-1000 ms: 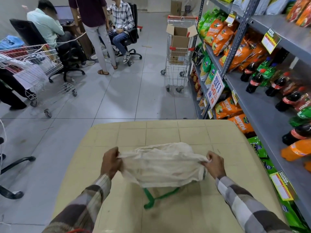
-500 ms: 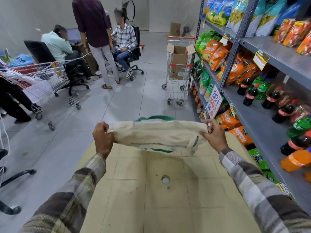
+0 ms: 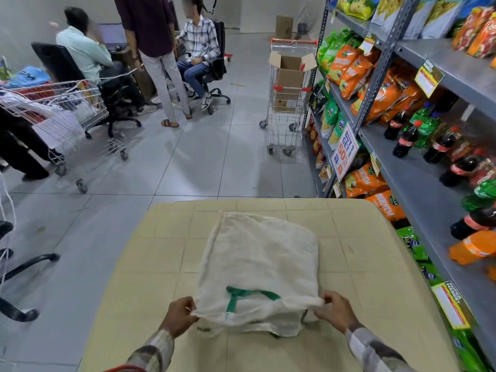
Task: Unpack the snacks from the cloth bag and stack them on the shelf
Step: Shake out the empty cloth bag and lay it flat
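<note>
A flat, limp white cloth bag (image 3: pixel 260 261) with green handles lies spread on the beige tiled table (image 3: pixel 362 264), its mouth end toward me. My left hand (image 3: pixel 179 315) pinches the bag's near left corner. My right hand (image 3: pixel 334 311) pinches the near right corner. The grey shelf (image 3: pixel 418 183) runs along the right, holding orange and green snack bags (image 3: pixel 365 181) and soda bottles (image 3: pixel 408 138). Nothing shows inside the bag.
A shopping cart (image 3: pixel 288 103) with an open cardboard box stands by the shelf's far end. Another cart (image 3: pixel 61 114) stands at left. Three people (image 3: pixel 150 49) are near office chairs at the back. A chair base (image 3: pixel 16 291) lies at my left.
The bag was held up in the air between both hands; now it lies flat on the table, stretched away from me, with both hands lower and closer to me.
</note>
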